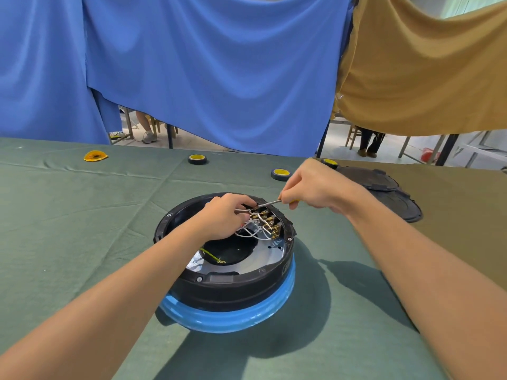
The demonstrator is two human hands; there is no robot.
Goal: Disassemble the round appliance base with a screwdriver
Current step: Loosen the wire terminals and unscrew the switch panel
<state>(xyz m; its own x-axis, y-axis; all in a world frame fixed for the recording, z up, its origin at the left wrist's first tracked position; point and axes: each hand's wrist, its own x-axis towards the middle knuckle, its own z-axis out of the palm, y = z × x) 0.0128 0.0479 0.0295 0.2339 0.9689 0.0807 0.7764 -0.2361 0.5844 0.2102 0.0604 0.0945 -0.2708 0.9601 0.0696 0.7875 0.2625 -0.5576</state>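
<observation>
The round appliance base (236, 283), black with a blue lower rim, lies open side up on the green cloth in the middle. Inside it are a silver plate, white wires (253, 233) and brass terminals (270, 223) at the far right edge. My left hand (226, 218) rests inside the base and pinches a white wire near the terminals. My right hand (318, 186) grips a screwdriver (270, 203) with a yellow handle. Its metal shaft points left and down onto the terminal block beside my left fingers.
A black removed cover (392, 196) lies at the right, behind my right forearm. Three tape rolls (197, 159) (280, 174) (329, 162) and a yellow scrap (95, 155) lie toward the table's far edge. Blue and tan cloths hang behind; people's legs show beneath them.
</observation>
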